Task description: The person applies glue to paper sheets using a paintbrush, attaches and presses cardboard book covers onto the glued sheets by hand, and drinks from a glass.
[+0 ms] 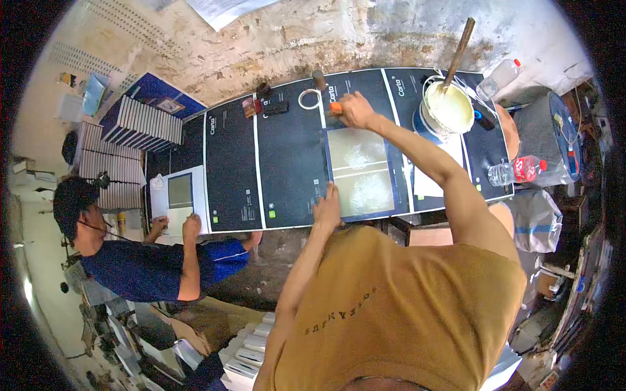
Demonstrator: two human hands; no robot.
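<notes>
The person's right hand (355, 111) is closed around a small orange object (335, 108), its details unclear; the left hand (328, 207) lies with fingers extended, touching the edge of a blue sheet (393, 171). This sheet, bearing two pale boards (364, 194), lies flat on the table (290, 163), with the right hand at its 12 o'clock and the left at 8. Seen from it, a white ring (309, 99) lies at 11 o'clock, a bucket (425, 120) with a stick (460, 49) at 2, a red-labelled bottle (527, 169) at 3, and a co-worker's hands (190, 225) between 8 and 9.
</notes>
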